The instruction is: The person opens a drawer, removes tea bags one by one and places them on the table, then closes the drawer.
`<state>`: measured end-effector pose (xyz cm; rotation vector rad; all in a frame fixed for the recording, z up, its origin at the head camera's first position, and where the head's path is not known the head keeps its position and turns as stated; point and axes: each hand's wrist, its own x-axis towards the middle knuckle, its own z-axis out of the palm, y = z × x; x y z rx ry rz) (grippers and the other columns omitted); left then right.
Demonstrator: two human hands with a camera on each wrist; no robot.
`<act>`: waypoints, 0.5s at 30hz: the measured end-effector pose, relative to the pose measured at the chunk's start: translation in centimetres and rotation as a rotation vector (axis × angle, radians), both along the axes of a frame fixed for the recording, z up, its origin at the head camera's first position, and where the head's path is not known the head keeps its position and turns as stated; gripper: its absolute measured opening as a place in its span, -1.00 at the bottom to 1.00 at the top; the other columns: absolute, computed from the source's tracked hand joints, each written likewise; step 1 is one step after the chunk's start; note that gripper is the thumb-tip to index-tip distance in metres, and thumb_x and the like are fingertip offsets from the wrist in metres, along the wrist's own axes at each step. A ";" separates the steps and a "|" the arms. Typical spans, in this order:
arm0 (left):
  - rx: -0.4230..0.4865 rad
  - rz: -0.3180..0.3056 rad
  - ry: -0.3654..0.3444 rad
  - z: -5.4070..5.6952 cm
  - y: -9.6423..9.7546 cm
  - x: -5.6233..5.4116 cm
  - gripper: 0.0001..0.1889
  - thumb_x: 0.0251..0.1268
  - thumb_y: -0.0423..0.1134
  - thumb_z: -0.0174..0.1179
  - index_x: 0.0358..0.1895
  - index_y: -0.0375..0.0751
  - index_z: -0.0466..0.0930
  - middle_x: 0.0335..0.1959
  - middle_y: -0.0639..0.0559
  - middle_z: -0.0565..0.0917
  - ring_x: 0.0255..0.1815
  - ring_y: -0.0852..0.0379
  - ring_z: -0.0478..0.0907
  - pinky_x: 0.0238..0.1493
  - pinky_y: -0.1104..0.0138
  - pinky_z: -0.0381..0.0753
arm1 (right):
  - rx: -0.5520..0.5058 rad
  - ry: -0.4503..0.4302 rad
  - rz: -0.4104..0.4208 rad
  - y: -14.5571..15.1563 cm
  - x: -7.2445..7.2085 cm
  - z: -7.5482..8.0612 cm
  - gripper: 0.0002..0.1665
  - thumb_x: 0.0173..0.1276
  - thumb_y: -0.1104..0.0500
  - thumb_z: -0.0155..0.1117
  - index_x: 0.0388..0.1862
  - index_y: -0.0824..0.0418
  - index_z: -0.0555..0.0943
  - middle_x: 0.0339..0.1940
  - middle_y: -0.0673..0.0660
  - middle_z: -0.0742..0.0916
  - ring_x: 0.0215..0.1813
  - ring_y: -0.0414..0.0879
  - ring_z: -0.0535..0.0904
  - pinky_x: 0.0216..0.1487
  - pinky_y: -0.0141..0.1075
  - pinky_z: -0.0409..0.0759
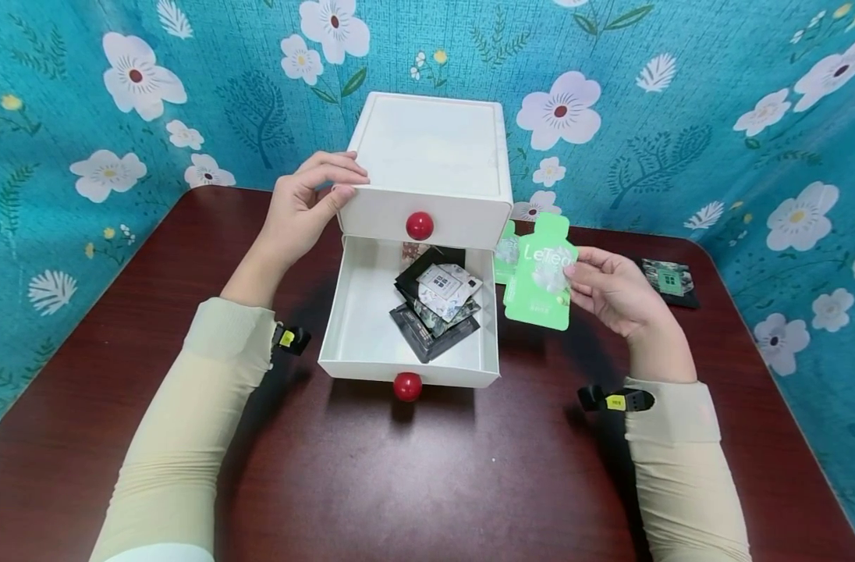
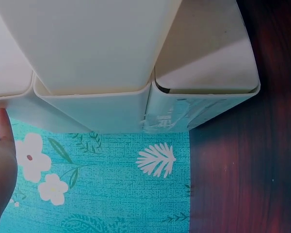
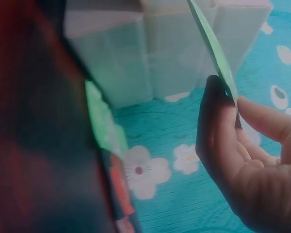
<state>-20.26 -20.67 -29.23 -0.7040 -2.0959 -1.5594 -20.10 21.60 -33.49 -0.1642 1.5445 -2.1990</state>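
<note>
A white drawer unit (image 1: pixel 431 144) with red knobs stands on the table, its lower drawer (image 1: pixel 357 312) pulled out. My left hand (image 1: pixel 308 195) rests on the unit's upper left corner, fingers over the top and thumb near the front edge. In the left wrist view that hand (image 2: pixel 2 165) shows only partly, its fingertips at the white casing. My right hand (image 1: pixel 617 293) pinches a flat green LeTea packet (image 1: pixel 540 285) between thumb and fingers, right of the drawer. The same packet (image 3: pixel 216 48) appears edge-on in the right wrist view.
Several black and patterned sachets (image 1: pixel 438 300) lie piled in the drawer. Another green packet (image 1: pixel 505 257) is behind the held one, beside the unit. A dark sachet with a green label (image 1: pixel 669 281) lies on the table (image 1: pixel 427 476) at right. Floral cloth (image 1: pixel 259 101) hangs behind.
</note>
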 end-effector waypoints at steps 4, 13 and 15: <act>0.004 -0.003 -0.019 0.0 -0.1 0.0 -0.82 0.38 -0.42 0.18 -0.07 -0.43 0.70 -0.07 0.36 0.65 0.36 0.13 0.43 0.19 0.38 0.62 | 0.102 -0.049 0.041 0.0 -0.1 -1.3 -0.73 0.51 0.37 0.07 0.05 0.13 0.59 -0.17 0.00 0.79 -0.17 -0.20 0.76 -0.10 -0.39 0.73; -0.002 0.015 -0.041 0.1 0.0 0.0 -0.81 0.37 -0.41 0.20 -0.05 -0.41 0.70 -0.05 0.34 0.65 0.37 0.13 0.41 0.17 0.39 0.63 | 0.407 -0.095 0.135 -1.0 -0.5 -3.2 -0.43 0.51 0.32 0.10 0.43 0.25 0.22 -0.22 -0.15 0.75 -0.19 -0.30 0.70 -0.14 -0.44 0.72; -0.002 0.022 -0.044 0.1 0.0 0.0 -0.81 0.37 -0.41 0.20 -0.05 -0.40 0.70 -0.05 0.34 0.66 0.37 0.14 0.41 0.17 0.39 0.63 | 0.461 -0.087 0.145 -1.4 -0.6 -3.6 -0.33 0.50 0.33 0.10 0.51 0.29 0.13 -0.23 -0.17 0.75 -0.19 -0.31 0.70 -0.14 -0.43 0.72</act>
